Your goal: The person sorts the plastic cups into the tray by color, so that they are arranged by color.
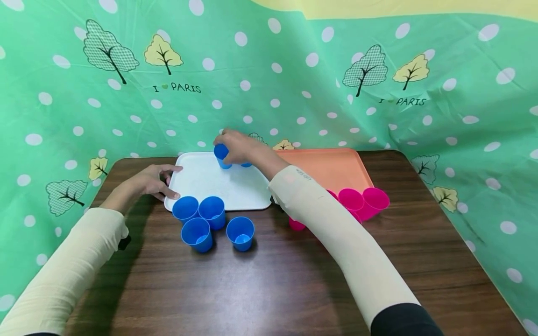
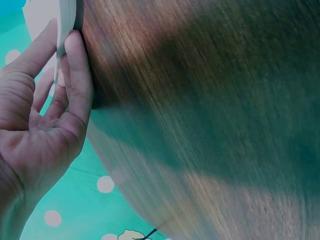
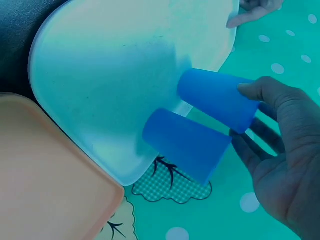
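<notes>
Four blue cups (image 1: 212,214) stand on the dark wood-grain table (image 1: 273,284), six o'clock from the white tray (image 1: 197,179), and there are magenta cups (image 1: 351,199) out at four! Left hand (image 1: 153,181) at nine, fingers apart, touching the tray's rim. Orange tray (image 1: 332,169) at three. And up at twelve, the right hand (image 1: 238,147) has thumb and fingers clamped on another blue cup (image 3: 215,97), a second one (image 3: 185,145) just beside it at one. Beyond, a polka-dot green cloth (image 1: 292,86).
</notes>
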Demonstrator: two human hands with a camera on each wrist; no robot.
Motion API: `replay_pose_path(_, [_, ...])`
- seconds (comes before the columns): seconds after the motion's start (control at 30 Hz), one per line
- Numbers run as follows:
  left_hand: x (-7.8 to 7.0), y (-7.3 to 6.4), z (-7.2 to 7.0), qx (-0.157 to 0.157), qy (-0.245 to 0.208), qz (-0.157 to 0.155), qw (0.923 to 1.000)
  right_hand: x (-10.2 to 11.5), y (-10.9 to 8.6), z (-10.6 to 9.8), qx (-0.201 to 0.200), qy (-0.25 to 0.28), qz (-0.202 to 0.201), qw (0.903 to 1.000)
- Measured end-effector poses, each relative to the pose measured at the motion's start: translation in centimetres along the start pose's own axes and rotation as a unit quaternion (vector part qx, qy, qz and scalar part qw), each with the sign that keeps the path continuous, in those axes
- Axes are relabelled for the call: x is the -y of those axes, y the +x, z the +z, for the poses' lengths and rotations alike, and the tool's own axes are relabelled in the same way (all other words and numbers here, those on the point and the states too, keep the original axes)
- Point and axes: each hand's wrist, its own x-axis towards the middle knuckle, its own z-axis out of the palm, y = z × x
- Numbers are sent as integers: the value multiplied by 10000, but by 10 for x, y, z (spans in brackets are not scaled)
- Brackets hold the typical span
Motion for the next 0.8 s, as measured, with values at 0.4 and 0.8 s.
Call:
replay_pose_path(0.4, [-1, 1, 1, -56, -31, -14, 10000, -3, 2, 2, -134, -258, 59, 9996])
replay_pose_path(0.8, [-1, 2, -1, 28, 23, 56, 10000, -11, -10, -3, -187, -235, -74, 9995])
